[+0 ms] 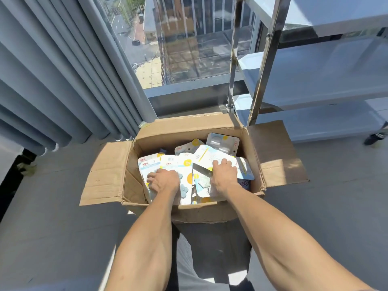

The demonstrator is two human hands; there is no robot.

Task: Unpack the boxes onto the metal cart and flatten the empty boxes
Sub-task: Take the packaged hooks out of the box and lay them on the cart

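An open cardboard box [111, 171] stands on the grey floor with all its flaps folded outward. Inside lie several white, blue and yellow blister packs [222, 143], loosely heaped. Both my hands are down in the box. My left hand [162, 181] has its fingers curled round the packs at the left side. My right hand [223, 175] has its fingers curled over the edge of a stack of packs at the right. The metal cart [315, 80] stands just behind and to the right of the box, its shelves bare.
Grey curtains [52, 80] hang at the left, reaching the floor. A floor-to-ceiling window [189, 49] lies behind the box. A cart post [266, 59] rises close to the box's far right corner, and a castor [375, 137] shows at the far right.
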